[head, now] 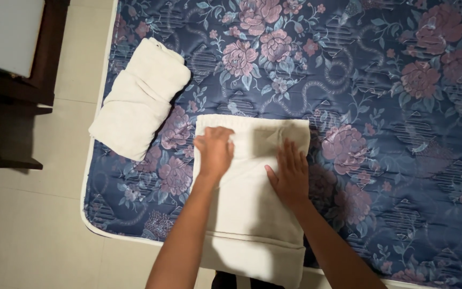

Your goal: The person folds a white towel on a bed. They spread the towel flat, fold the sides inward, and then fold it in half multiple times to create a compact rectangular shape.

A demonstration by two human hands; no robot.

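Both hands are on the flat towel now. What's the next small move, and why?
Probably fold the towel over from its far edge toward the near end. The left hand already grips the fabric near the far edge, while the right hand presses flat at mid-length, holding a fold line. The near end hangs off the mattress, and a folded towel lies alongside.

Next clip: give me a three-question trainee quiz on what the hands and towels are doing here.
1. True or false: the right hand lies flat on the spread towel.
2. Where does the folded towel lie? A) under the hands B) up and left of the spread towel, near the mattress edge C) on the floor
3. What do the left hand fingers do?

Key: 1 true. 2 B. 3 They curl on the spread towel near its far edge.
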